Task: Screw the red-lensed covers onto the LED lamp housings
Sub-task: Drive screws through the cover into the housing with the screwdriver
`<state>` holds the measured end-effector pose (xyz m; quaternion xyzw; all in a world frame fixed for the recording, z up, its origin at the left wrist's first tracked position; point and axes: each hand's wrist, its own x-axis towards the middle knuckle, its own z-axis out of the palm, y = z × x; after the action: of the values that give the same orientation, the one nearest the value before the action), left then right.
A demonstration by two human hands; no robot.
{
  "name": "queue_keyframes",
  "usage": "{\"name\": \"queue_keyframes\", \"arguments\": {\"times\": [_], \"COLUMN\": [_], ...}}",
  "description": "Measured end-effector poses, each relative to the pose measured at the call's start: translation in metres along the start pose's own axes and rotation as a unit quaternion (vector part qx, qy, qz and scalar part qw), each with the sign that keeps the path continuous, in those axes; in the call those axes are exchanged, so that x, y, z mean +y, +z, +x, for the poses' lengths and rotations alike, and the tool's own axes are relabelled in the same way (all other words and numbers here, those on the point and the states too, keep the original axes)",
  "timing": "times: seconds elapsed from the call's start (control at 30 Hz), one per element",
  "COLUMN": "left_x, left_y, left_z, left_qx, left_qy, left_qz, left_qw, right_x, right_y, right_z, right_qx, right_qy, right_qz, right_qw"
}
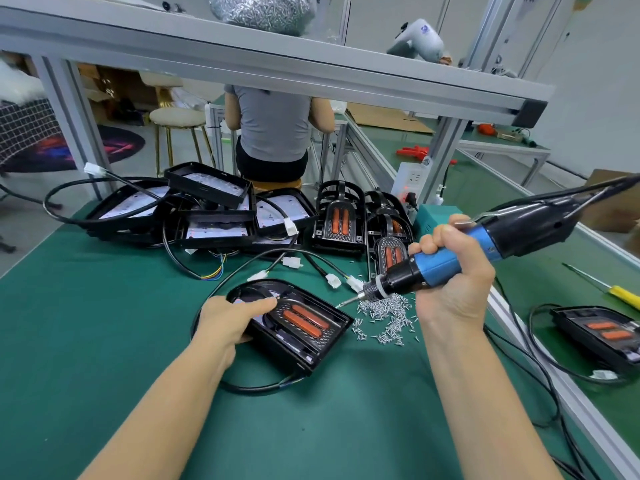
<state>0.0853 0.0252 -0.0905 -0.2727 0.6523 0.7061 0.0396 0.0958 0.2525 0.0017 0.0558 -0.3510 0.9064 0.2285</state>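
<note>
A black lamp housing with a red-lensed cover (304,322) lies on the green mat in front of me. My left hand (230,318) presses on its left end, index finger stretched over the cover. My right hand (450,271) grips a blue and black electric screwdriver (440,265), its bit tip hovering just over the housing's far right corner. A pile of small silver screws (384,318) lies right of the housing. Open LED housings (194,209) are heaped at the back left. Loose red-lensed covers (341,220) stand at the back centre.
Black cables with white connectors (292,262) trail across the mat. A finished lamp (602,336) lies beyond the aluminium rail (540,358) on the right, near a yellow screwdriver (620,294). A person in a grey shirt (273,126) sits behind the bench. A shelf beam (311,71) runs overhead.
</note>
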Motion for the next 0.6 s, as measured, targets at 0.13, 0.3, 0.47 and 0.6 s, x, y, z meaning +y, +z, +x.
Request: {"name": "queue_keyframes", "arguments": {"times": [0.13, 0.3, 0.47, 0.6], "left_x": [-0.007, -0.017, -0.016, -0.013], "left_y": [0.0, -0.001, 0.001, 0.004], "left_z": [0.0, -0.007, -0.013, -0.018], "left_qx": [-0.037, -0.053, -0.054, -0.057], "left_qy": [0.007, 0.039, 0.07, 0.088], "left_qz": [-0.096, -0.151, -0.156, -0.155], "left_qw": [0.995, 0.986, 0.984, 0.982], "right_x": [0.003, 0.004, 0.009, 0.012], "right_y": [-0.002, -0.009, -0.01, -0.012], "right_z": [0.002, 0.001, -0.002, -0.003], "right_qx": [-0.007, -0.034, -0.056, -0.067], "right_qy": [-0.001, 0.002, -0.004, -0.011], "right_qz": [-0.017, -0.042, -0.071, -0.089], "right_qw": [1.0, 0.999, 0.996, 0.994]}}
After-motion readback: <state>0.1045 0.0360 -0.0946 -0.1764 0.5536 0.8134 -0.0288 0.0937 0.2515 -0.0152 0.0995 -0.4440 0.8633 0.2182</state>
